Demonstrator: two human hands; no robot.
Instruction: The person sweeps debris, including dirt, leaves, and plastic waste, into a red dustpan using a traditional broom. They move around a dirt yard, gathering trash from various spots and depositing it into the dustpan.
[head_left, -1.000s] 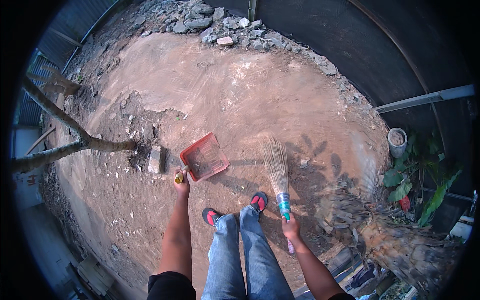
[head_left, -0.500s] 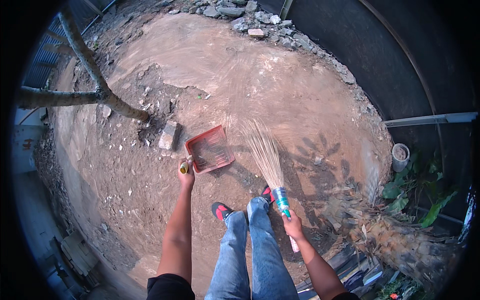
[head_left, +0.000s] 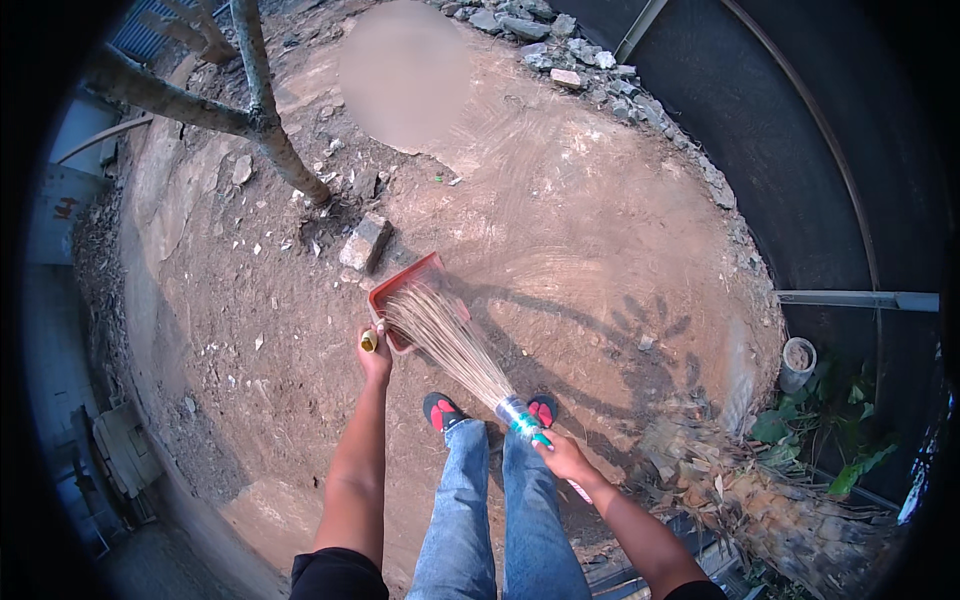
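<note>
My left hand [head_left: 374,352] grips the yellow-tipped handle of a red dustpan [head_left: 407,287] resting on the bare dirt ground in front of my feet. My right hand [head_left: 563,457] is closed on the handle of a straw hand broom [head_left: 450,345], just below its blue-green binding. The broom's bristles reach up and left across the dustpan's mouth. My legs in blue jeans and red-and-black sandals [head_left: 442,410] stand between the two arms.
A grey brick [head_left: 365,243] lies just beyond the dustpan. A bare tree trunk [head_left: 270,130] rises at upper left. Rubble stones [head_left: 560,45] line the far edge by a dark road. A white pot [head_left: 797,362] and green plants [head_left: 830,440] sit at the right.
The broom has swung left, from standing beside the dustpan to lying across its mouth. The view has tilted, so the tree and brick sit closer in.
</note>
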